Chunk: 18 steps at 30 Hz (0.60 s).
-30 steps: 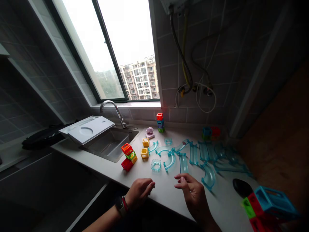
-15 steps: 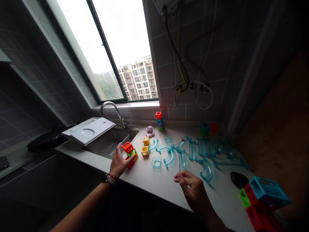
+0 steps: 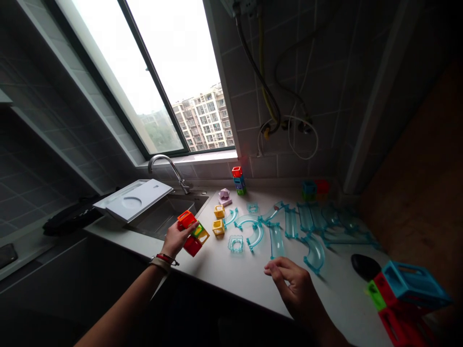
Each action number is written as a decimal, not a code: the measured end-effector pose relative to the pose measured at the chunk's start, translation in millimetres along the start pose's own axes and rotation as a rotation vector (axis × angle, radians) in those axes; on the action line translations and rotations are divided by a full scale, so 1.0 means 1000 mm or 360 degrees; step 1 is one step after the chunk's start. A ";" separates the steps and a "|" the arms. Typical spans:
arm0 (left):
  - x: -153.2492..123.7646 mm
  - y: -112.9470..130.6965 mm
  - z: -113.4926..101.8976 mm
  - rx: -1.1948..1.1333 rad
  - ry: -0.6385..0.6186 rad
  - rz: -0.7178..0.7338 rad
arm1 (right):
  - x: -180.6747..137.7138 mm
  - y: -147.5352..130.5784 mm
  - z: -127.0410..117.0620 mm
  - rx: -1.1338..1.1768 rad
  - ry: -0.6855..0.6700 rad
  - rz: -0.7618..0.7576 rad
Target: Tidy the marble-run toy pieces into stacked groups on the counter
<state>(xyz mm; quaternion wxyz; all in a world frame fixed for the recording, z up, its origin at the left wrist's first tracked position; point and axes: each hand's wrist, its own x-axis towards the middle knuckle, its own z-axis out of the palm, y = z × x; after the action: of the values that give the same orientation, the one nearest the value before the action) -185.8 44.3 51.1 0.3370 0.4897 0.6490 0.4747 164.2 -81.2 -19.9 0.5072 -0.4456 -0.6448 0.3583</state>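
My left hand [image 3: 175,237] is closed around a tilted stack of hollow cubes [image 3: 192,233], orange on top, green and yellow in the middle, red at the bottom, near the sink's right edge. My right hand [image 3: 293,286] hovers over the white counter [image 3: 238,274] with fingers loosely curled and nothing in them. Just beyond it lie several clear blue curved and straight track pieces [image 3: 285,229]. Two yellow cubes [image 3: 218,220] stand right of the held stack.
A steel sink [image 3: 159,214] with a tap and a white board over it lies at left. A small red-blue-green tower [image 3: 238,180] and a purple piece [image 3: 224,196] stand by the tiled wall. Large blue, red and green blocks [image 3: 401,294] and a black oval object [image 3: 364,265] sit at right.
My left hand moved from the counter's front edge out to the coloured cube stack and closed on it, tilting it. My right hand stayed nearly in place.
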 end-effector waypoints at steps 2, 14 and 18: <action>-0.014 0.013 0.002 -0.0080 -0.0108 -0.0041 | 0.000 -0.005 0.001 0.0014 -0.0024 0.0019; -0.121 0.049 0.112 -0.1210 -0.1225 -0.0214 | -0.006 -0.019 0.014 0.0997 -0.0029 0.0405; -0.119 0.052 0.130 -0.1032 -0.1284 -0.0122 | 0.000 -0.024 0.010 0.1053 0.0251 0.0379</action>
<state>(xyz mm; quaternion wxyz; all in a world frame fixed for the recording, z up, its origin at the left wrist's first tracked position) -16.9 -28.8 54.7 0.7119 0.4801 0.3045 0.4123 149.7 -89.8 -0.4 0.6269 -0.3557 -0.3964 0.5686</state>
